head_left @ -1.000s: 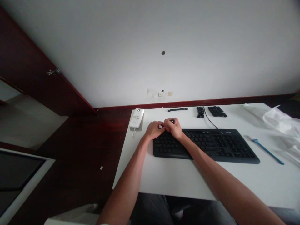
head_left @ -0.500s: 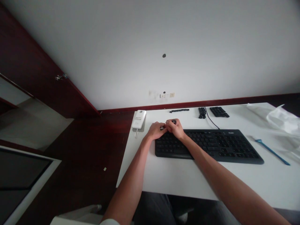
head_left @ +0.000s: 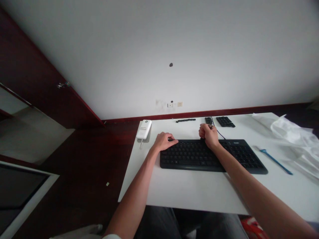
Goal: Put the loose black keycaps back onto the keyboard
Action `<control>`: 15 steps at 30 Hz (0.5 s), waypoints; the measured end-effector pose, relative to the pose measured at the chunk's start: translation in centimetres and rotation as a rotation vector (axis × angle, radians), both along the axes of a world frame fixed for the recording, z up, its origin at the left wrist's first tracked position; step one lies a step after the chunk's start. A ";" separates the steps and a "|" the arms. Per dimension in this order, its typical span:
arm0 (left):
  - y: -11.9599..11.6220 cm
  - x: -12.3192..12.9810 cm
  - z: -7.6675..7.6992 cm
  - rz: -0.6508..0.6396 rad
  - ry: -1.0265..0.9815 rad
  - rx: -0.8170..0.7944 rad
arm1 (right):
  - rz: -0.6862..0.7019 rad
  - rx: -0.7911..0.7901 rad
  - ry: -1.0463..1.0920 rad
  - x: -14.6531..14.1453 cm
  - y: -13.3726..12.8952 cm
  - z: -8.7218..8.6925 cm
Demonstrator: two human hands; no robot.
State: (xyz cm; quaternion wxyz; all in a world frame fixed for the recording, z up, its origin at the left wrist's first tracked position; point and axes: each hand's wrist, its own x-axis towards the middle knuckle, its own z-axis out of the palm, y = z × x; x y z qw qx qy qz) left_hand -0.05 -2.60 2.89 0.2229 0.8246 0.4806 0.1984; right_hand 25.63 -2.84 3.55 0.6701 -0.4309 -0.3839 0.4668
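A black keyboard (head_left: 189,156) lies flat on the white table. My left hand (head_left: 164,141) is at its far left corner, thumb stretched along the top edge and fingers curled at the side, holding it. My right hand (head_left: 209,135) is closed in a fist above the far edge, right of the keyboard's middle. A small dark, shiny bit shows at the top of this fist; what it is I cannot make out. Behind the keyboard lie a row of black keycaps (head_left: 185,120), a small keycap group (head_left: 208,120) partly behind my right hand, and a larger keycap block (head_left: 225,121).
A white power bank (head_left: 144,129) with a short cable rests at the table's far left corner. To the right are a blue brush (head_left: 276,161) and a crumpled white plastic bag (head_left: 286,127). The keyboard's cord (head_left: 220,133) runs back between the keycap groups.
My right hand has moved right along the keyboard's far edge, away from my left hand. The left stays at the far left corner. The view has shifted slightly.
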 end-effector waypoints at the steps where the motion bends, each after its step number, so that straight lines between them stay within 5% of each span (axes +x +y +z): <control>1: 0.0 0.0 0.0 0.003 0.006 -0.004 | -0.011 0.003 0.043 0.2 -0.1 -0.2; 15: 0.0 -0.1 0.0 -0.004 -0.086 -0.097 | 0.015 0.010 0.158 0.6 0.0 -0.4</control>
